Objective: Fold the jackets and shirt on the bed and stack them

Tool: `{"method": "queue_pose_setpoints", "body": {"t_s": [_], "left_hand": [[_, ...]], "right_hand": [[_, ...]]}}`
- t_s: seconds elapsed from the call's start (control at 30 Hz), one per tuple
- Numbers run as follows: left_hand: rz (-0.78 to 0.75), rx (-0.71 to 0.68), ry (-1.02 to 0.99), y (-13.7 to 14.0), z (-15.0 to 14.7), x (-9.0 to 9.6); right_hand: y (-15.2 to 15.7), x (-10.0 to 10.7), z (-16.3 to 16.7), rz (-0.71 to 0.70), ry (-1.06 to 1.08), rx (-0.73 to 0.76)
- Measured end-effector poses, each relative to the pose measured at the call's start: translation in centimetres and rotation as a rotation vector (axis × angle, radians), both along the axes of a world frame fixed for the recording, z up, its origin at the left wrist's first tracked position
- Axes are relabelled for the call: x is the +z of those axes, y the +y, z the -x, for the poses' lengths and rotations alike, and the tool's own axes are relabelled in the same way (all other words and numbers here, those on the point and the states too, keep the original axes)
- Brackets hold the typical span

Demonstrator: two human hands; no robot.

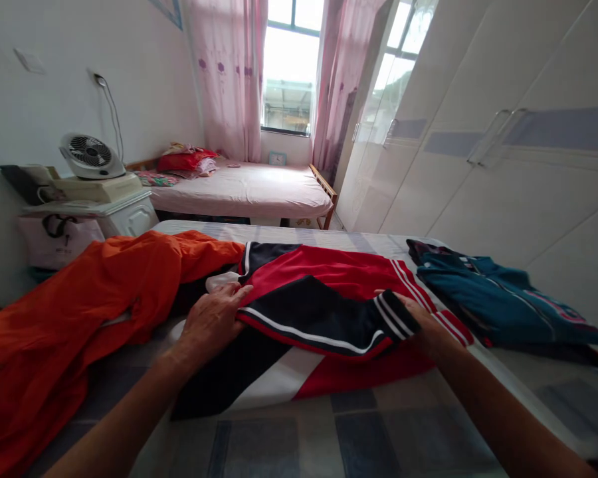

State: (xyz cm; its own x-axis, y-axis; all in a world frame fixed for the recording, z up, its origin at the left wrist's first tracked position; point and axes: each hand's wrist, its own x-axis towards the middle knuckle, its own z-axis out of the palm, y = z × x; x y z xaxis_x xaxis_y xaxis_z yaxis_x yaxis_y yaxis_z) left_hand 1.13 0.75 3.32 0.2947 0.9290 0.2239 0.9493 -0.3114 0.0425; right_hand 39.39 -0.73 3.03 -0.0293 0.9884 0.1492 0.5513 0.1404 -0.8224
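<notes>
A red, black and white jacket (pixel 329 265) lies spread on the bed in front of me, one black sleeve with white piping folded across its body. My left hand (pixel 216 315) pinches the jacket's edge near the shoulder end of that sleeve. At the sleeve's striped cuff, my right hand (pixel 418 322) has its fingers tucked behind the knit, gripping it; the cuff hides part of them. Beside my left hand lies an orange garment (pixel 129 279), loosely spread. Folded dark and teal clothes (pixel 493 299) are stacked beyond my right hand.
The bed (pixel 299 445) has a blue-and-white checked cover. A second bed (pixel 259 189) with a pink sheet stands by the window. A fan (pixel 90 156) sits on a box at the left, above a pale bag (pixel 60 240). White wardrobes (pixel 478 133) line the right side.
</notes>
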Motion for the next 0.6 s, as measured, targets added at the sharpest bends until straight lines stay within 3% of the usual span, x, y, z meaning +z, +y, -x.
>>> {"method": "queue_pose_setpoints", "body": {"t_s": [0.1, 0.17, 0.27, 0.37, 0.5, 0.6], "left_hand": [[0.051, 0.03, -0.01, -2.1, 0.0, -0.2], [0.067, 0.065, -0.021, -2.9, 0.2, -0.5], [0.069, 0.097, -0.073, -3.3, 0.6, -0.7], [-0.038, 0.098, -0.196, -3.8, 0.6, -0.2], [-0.219, -0.049, -0.324, -5.7, 0.5, 0.2], [-0.143, -0.169, -0.286, -7.0, 1.0, -0.9]], "right_hand": [[-2.1, -1.4, -0.8, 0.218, 0.163, -0.101], [-2.6, -1.5, -0.5, 0.248, 0.198, -0.122], [-2.8, -0.6, 0.4, 0.108, 0.035, -0.051], [-2.6, 1.7, 0.8, -0.033, -0.011, -0.024], [-2.7, 4.9, -1.0, -0.129, 0.145, -0.063], [-3.4, 4.6, -3.1, -0.086, 0.14, -0.104]]}}
